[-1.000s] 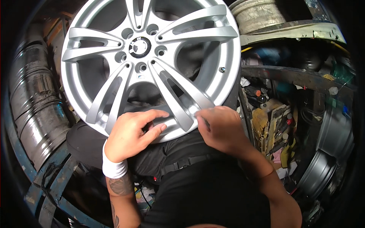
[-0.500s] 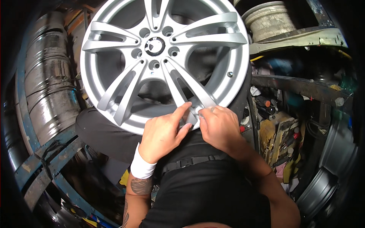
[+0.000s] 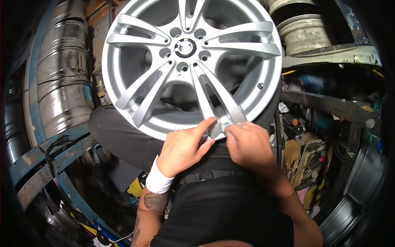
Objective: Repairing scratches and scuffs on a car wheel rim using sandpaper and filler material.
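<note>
A large silver alloy wheel, with paired spokes and a dark centre cap, lies face up over my dark-trousered legs. My left hand, a white band at the wrist, has index finger and thumb apart, touching a lower spoke near its outer end. Just to the right, my right hand is curled, fingertips pinched at the lower inner lip of the rim; whatever small thing they might hold is too small and blurred to make out.
Stacked metal barrel rims stand left, beside a blue metal frame. At upper right, bare rims sit on a ledge above a dark bar and cluttered tools. More silver rims lean at lower right.
The view has shifted, so the wheel and surroundings appear further right. My left hand has slid rightward along the wheel to the lower spoke, closer to my curled right hand.
</note>
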